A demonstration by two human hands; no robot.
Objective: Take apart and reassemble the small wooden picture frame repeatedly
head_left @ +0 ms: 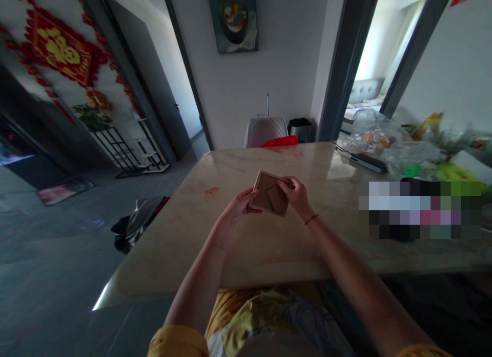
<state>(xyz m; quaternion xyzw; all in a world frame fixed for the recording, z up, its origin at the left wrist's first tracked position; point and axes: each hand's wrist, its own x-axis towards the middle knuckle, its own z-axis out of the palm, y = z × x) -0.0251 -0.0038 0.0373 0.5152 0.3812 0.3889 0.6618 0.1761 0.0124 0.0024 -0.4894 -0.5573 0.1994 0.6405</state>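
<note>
A small square wooden puzzle tray [269, 192] with flat wooden pieces set in its frame is held tilted just above the beige marble table [246, 244]. My left hand [239, 207] grips its lower left edge, fingers closed on it. My right hand [296, 195] grips the right side, with the thumb and fingers pinched over the upper right corner. Both forearms reach in from the bottom of the view.
Clear plastic bags with food [378, 136], a dark flat remote-like device [368, 163] and green packets [457, 171] crowd the table's right side. A quilted chair [266, 131] stands at the far edge. A dark bag [138, 223] lies on the grey floor to the left.
</note>
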